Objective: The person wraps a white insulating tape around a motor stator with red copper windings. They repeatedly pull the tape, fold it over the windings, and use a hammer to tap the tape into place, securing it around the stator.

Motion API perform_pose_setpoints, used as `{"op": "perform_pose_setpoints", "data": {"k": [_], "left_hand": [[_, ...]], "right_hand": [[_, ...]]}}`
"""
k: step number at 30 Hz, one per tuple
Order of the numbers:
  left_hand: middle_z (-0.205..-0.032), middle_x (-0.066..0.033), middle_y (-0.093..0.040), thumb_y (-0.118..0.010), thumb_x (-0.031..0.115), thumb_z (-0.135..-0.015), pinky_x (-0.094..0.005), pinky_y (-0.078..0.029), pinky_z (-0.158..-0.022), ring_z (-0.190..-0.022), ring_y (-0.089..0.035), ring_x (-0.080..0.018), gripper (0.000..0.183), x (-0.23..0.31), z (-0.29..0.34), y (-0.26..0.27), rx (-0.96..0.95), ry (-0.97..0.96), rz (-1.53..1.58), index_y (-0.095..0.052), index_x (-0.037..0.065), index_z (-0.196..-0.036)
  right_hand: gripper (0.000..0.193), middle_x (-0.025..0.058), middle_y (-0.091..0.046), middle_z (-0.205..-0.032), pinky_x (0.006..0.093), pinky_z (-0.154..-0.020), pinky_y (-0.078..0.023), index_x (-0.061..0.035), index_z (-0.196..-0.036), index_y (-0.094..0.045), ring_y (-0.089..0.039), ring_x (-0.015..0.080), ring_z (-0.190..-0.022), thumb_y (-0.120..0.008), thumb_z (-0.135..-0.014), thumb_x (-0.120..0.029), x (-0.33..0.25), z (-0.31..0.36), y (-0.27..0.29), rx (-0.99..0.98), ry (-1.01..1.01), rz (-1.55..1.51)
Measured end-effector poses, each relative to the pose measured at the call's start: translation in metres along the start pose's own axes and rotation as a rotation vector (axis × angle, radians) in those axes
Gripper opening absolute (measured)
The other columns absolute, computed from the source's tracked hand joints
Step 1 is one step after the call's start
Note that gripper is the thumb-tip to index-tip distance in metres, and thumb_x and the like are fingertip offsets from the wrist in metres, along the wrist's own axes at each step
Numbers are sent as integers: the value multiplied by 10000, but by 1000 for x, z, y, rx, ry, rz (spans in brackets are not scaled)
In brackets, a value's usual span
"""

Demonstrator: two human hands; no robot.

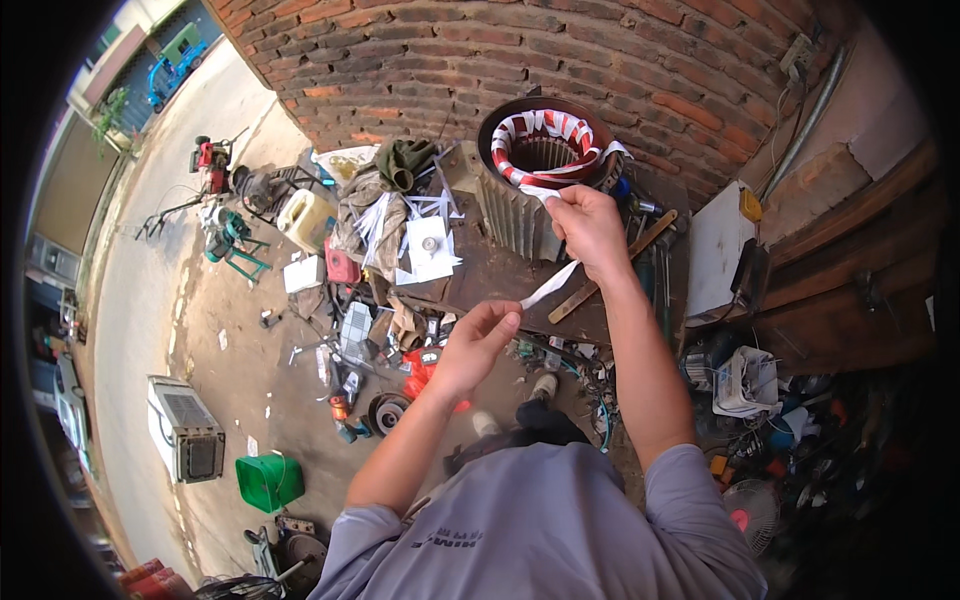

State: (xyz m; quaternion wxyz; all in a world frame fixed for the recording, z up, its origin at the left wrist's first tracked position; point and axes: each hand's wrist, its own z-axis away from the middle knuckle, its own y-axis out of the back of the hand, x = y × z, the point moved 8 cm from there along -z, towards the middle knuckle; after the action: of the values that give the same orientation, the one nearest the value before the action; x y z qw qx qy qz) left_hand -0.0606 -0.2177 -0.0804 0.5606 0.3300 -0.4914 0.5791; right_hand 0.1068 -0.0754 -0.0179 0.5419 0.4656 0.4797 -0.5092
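Best keep the white strip (552, 285) taut and untwisted, laying it flat and snug: your left hand (478, 345) pinches its lower end, your right hand (587, 230) is closed on it beside the red-and-white ring (504, 151). That ring sits in the ribbed housing (510, 215) on the table (490, 278) (mouth upward, axis roughly upright); the strip's length slants from lower left to upper right

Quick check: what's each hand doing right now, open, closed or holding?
Left hand: closed, pinching the loose end of the white tape.
Right hand: closed, pinching the same tape beside the red-and-white wrapped ring.
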Motion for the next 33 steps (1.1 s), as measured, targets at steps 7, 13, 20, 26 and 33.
{"op": "perform_pose_setpoints", "data": {"k": [7, 13, 20, 26, 33], "left_hand": [[-1061, -18, -702, -650, 235, -1039, -291, -538, -848, -938, -659, -109, 251, 41, -53, 20, -5, -60, -57, -672, 28, -1179], [-976, -25, -713, -585, 349, -1056, -283, -541, -710, -810, -654, -121, 310, 85, -119, 36, 50, 26, 22, -686, 60, -1104], [-905, -125, -744, -708, 225, -981, -306, -580, -634, -747, -721, -189, 223, 75, -127, 14, -31, 232, 95, -695, 4, -1006], [-887, -79, -752, -605, 254, -1053, -268, -538, -662, -709, -673, -116, 242, 55, -98, 35, 10, 128, -95, -667, 20, -1043], [-888, -83, -751, -582, 262, -1077, -270, -538, -724, -773, -690, -128, 267, 29, -15, 25, -106, 76, -58, -662, 9, -1047]], "right_hand": [[142, 141, -736, -787, 403, -710, -542, -2, -881, -772, -709, 267, -736, -723, -862, -134, -99, -53, 0, -59, 470, 966], [140, 204, -736, -841, 510, -810, -557, -53, -873, -788, -723, 394, -840, -734, -840, -178, -146, -44, -52, -196, 572, 1292], [170, 241, -732, -916, 469, -666, -593, 24, -878, -679, -739, 394, -774, -645, -851, -140, -45, 74, -97, -450, 665, 1235], [410, 227, -743, -924, 363, -750, -585, 64, -1086, -663, -764, 281, -852, -674, -978, -331, -7, 105, -54, -618, 300, 630], [305, 108, -740, -995, 326, -781, -578, 29, -1141, -669, -727, 201, -926, -638, -1043, -258, 71, 15, -48, -223, -225, -408]]}}
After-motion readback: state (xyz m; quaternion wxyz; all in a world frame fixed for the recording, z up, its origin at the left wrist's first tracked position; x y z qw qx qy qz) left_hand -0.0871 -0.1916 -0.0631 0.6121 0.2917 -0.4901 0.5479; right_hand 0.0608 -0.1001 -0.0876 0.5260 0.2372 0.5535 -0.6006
